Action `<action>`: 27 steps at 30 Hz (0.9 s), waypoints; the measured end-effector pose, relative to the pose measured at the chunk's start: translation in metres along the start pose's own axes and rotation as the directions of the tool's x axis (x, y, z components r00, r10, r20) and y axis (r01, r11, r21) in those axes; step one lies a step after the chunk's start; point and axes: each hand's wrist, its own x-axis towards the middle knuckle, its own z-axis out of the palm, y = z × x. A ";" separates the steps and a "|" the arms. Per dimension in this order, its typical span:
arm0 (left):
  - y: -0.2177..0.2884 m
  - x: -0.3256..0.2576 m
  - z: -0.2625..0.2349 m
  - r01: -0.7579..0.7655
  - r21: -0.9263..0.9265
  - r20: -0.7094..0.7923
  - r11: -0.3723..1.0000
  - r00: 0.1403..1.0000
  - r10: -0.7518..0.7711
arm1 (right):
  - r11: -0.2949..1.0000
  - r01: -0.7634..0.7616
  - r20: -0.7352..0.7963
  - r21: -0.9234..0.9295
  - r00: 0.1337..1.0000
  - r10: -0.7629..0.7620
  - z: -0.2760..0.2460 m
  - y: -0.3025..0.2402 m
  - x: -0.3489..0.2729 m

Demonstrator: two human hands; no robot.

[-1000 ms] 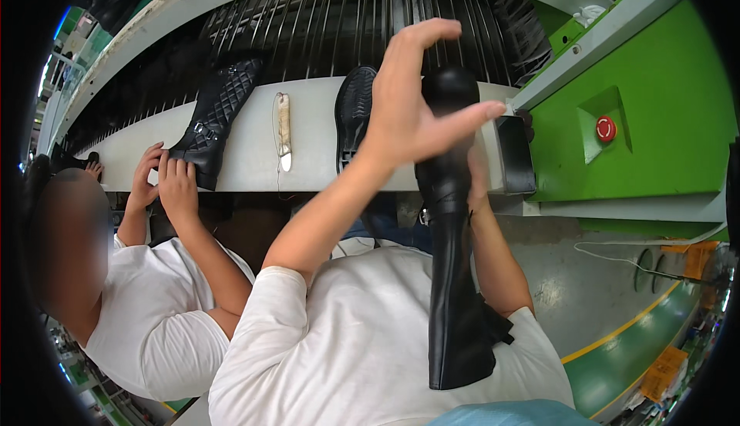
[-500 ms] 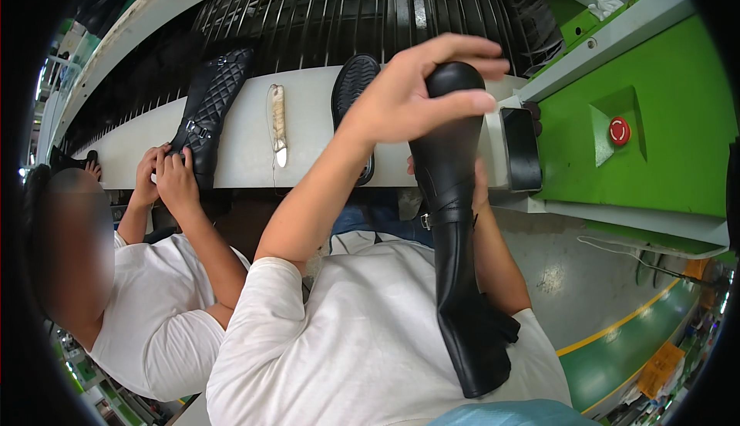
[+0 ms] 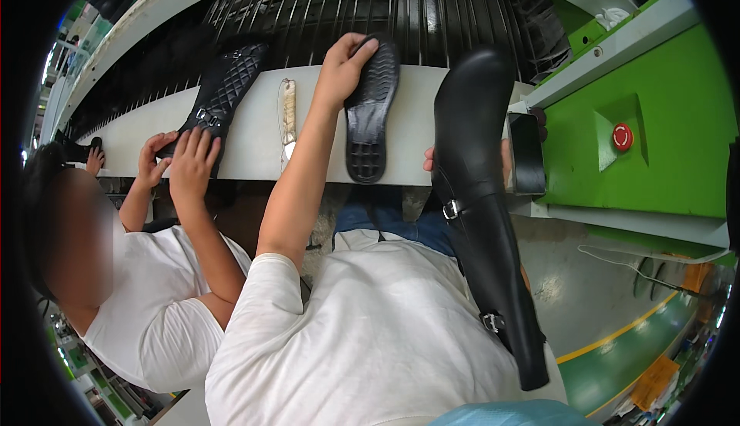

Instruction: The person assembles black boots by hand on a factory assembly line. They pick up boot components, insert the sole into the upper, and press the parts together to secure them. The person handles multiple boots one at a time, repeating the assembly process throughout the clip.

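Observation:
My left hand (image 3: 344, 71) is closed on the toe end of a black shoe sole (image 3: 371, 129), thumb on its face and fingers around the left edge. The sole's grooved, gridded face is up, over the white ledge. To its right, a tall black boot (image 3: 476, 110) with buckled straps has its toe pointing away from me and its shaft reaching back along my right side. My right hand (image 3: 428, 159) grips it from beneath; only fingertips and a bit of hand show at the boot's two sides.
A cloth-wrapped knife (image 3: 289, 114) lies on the white ledge (image 3: 316, 160). To the left, a co-worker's hands (image 3: 189, 160) touch a quilted black boot (image 3: 226, 90). Metal rods run behind the ledge. A black box-shaped object (image 3: 526, 152) and green panel with a red button (image 3: 622, 138) are at right.
My left hand has left the boot's toe and taken hold of the sole. The boot has turned, its shaft end swinging right. The co-worker's hands have shifted on the quilted boot.

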 end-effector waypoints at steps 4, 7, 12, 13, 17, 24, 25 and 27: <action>0.082 -0.040 0.037 -0.069 -0.371 0.102 0.926 0.988 0.114 | 0.995 -0.023 0.017 -0.093 1.000 0.024 0.020 0.000 -0.014; 0.105 -0.063 0.050 -0.273 -0.261 0.122 0.926 0.942 0.312 | 0.956 0.018 0.033 -0.294 0.999 -0.008 0.046 0.003 -0.021; 0.124 -0.084 0.051 -0.235 -0.306 0.192 0.922 0.934 0.302 | 0.986 0.018 0.000 -0.168 1.000 -0.018 0.050 0.028 -0.030; 0.126 -0.085 0.049 -0.233 -0.330 0.202 0.915 0.929 0.309 | 0.984 0.012 0.001 -0.176 1.000 -0.012 0.049 0.030 -0.029; 0.123 -0.093 0.051 -0.324 -0.330 0.230 0.887 0.883 0.409 | 0.986 0.026 0.005 -0.167 1.000 -0.025 0.052 0.035 -0.023; 0.133 -0.103 0.053 -0.428 -0.153 0.225 0.891 0.863 0.453 | 0.936 0.003 0.011 -0.353 1.000 0.001 0.064 0.033 -0.019; 0.133 -0.103 0.053 -0.434 -0.152 0.221 0.888 0.861 0.458 | 0.931 0.016 0.028 -0.366 1.000 -0.006 0.063 0.033 -0.018; 0.134 -0.103 0.053 -0.446 -0.149 0.212 0.882 0.857 0.470 | 0.922 0.042 0.053 -0.385 0.998 -0.024 0.061 0.033 -0.017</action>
